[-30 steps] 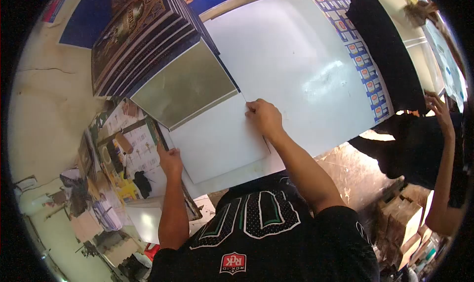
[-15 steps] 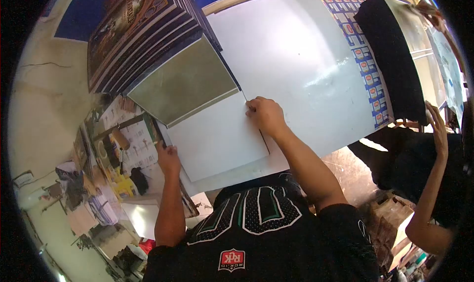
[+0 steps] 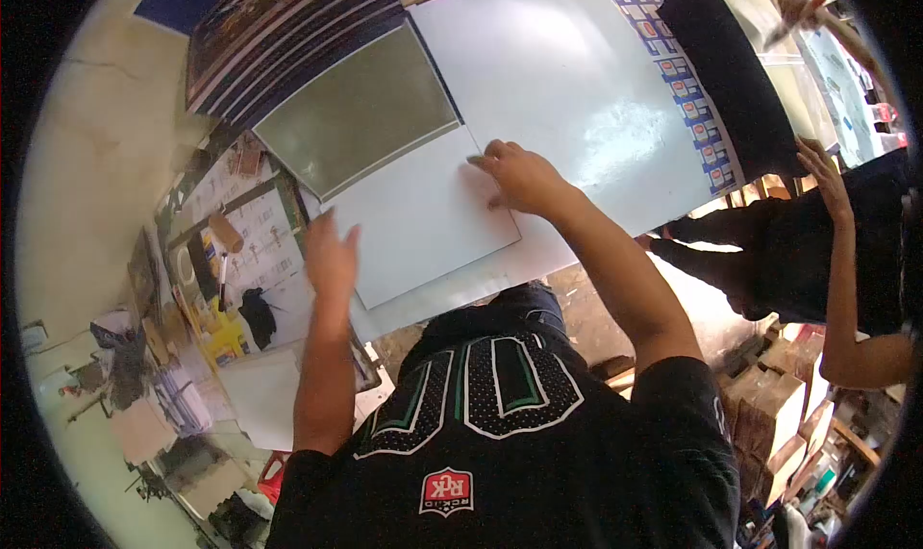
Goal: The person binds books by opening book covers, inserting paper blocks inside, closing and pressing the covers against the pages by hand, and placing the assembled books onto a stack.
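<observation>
My left hand [image 3: 332, 256] is at the left edge of a white sheet [image 3: 433, 222], its fingers spread and slightly blurred. On the opposite edge, my right hand [image 3: 527, 179] has its thumb and forefinger apart over the sheet, and nothing shows between them. Whether the fingertips touch the sheet I cannot tell. A grey-green panel with a pale border [image 3: 361, 112] adjoins the sheet's far edge. Behind it rises a stack of dark printed boards or box covers [image 3: 288, 44].
A glossy white work surface [image 3: 548, 78] extends right to a strip of blue printed labels [image 3: 687, 92] and black material [image 3: 735, 78]. Another person's hand [image 3: 827, 179] touches that material. On the left, a lower table holds papers, a marker [image 3: 223, 280] and a black cloth [image 3: 258, 318].
My right hand has opened from a pinch at the sheet's right edge. My left hand has come off the left edge and spread its fingers. The camera view has shifted.
</observation>
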`<action>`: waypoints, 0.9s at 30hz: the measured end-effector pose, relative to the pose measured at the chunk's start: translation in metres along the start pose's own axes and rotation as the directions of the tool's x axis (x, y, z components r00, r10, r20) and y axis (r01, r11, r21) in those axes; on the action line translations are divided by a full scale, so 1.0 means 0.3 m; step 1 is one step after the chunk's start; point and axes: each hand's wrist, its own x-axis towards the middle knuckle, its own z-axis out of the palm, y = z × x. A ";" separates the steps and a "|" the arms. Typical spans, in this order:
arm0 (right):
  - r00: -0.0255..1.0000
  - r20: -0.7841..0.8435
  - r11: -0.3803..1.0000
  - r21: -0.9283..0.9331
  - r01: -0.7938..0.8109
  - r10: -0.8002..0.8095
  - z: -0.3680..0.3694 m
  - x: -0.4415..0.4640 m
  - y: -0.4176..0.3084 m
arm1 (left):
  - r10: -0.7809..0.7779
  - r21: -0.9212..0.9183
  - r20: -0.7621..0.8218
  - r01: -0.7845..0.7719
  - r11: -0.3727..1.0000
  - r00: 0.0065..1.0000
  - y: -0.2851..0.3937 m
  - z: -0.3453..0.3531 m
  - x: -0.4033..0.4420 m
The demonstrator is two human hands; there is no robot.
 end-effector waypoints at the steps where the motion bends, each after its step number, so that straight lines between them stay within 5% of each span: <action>1: 0.991 0.091 0.991 -0.081 0.107 -0.100 -0.005 -0.028 -0.018 | 0.126 -0.028 0.007 -0.126 0.992 0.992 0.053 0.008 -0.022; 3: 0.987 0.138 0.988 -0.116 0.100 -0.084 -0.005 -0.047 -0.037 | 0.290 -0.011 0.050 -0.290 0.957 0.956 0.142 0.058 -0.065; 9: 0.976 0.213 0.976 -0.203 0.084 -0.040 -0.001 -0.055 -0.047 | 0.185 0.064 0.022 -0.186 0.980 0.982 0.172 0.185 -0.136; 15: 0.959 0.266 0.947 -0.269 0.173 -0.100 0.007 -0.028 -0.077 | 0.142 -0.148 0.059 -0.132 0.980 0.988 0.148 0.122 -0.132; 19: 0.960 0.259 0.951 -0.258 0.171 -0.102 0.020 -0.004 -0.132 | -0.011 -0.215 -0.152 -0.022 0.976 0.988 0.163 0.227 -0.165; 27: 0.942 0.334 0.912 -0.381 0.152 -0.017 0.031 0.013 -0.152 | -0.035 -0.244 -0.187 -0.012 0.970 0.982 0.164 0.201 -0.171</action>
